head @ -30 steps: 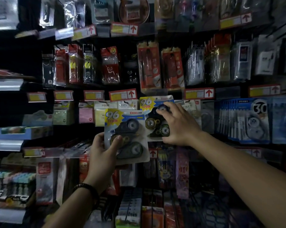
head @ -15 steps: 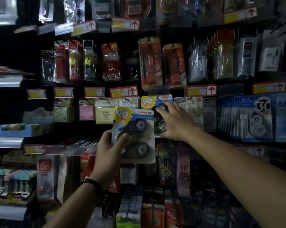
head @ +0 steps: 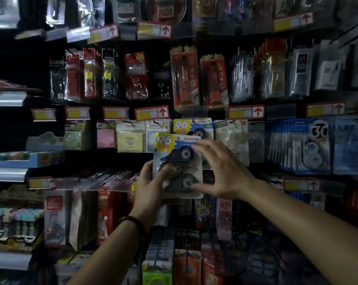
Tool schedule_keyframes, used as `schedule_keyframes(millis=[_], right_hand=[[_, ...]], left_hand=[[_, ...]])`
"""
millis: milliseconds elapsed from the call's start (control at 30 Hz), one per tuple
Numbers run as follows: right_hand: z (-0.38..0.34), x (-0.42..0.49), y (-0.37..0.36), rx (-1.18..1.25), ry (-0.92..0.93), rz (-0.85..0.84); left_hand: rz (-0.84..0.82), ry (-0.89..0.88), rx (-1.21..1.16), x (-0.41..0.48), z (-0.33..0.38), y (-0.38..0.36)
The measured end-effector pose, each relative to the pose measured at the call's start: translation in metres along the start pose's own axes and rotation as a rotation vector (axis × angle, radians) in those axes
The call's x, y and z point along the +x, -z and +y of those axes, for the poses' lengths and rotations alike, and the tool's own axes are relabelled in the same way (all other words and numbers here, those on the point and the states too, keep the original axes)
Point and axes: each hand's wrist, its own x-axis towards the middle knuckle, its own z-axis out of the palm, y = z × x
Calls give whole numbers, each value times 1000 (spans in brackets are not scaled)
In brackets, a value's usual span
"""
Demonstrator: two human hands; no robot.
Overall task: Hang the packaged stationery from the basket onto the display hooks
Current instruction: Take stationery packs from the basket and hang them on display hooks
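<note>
My left hand (head: 151, 187) grips a blister pack of correction tape (head: 177, 161) by its lower left side, thumb across the front. The pack is blue and yellow with "96" printed at the top. My right hand (head: 223, 171) touches the pack's right edge, fingers at the top and thumb near the bottom. Directly behind and above, an identical pack (head: 191, 126) hangs on a display hook. The held pack overlaps the lower part of the hung one. The basket is not in view.
The display wall is full of hanging packets: pink and yellow sticky notes (head: 128, 138) to the left, blue "30" tape packs (head: 309, 145) to the right, red refill packs (head: 184, 79) above. Red price tags with arrows (head: 152, 113) line each row. Shelves jut out at far left.
My right hand let go of the hung pack and came down onto the right edge of the pack in my left hand. My left hand moved that pack right and up, in front of the hung one.
</note>
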Motion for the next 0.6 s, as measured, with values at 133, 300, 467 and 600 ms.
schedule_keyframes(millis=[133,300,467,600], right_hand=[[-6,-8,-4,-59,-5,-77],[-2,-3,-5,-12,-52,-49],[14,15,-6,-141,-51,-15],[27,28,-11,-197,-106,-13]], left_hand=[[-21,16,-12,-1,-4,-11],[-101,85,14,9,-5,-10],[-127,11,177,15,-6,2],[-120,14,378,12,-6,25]])
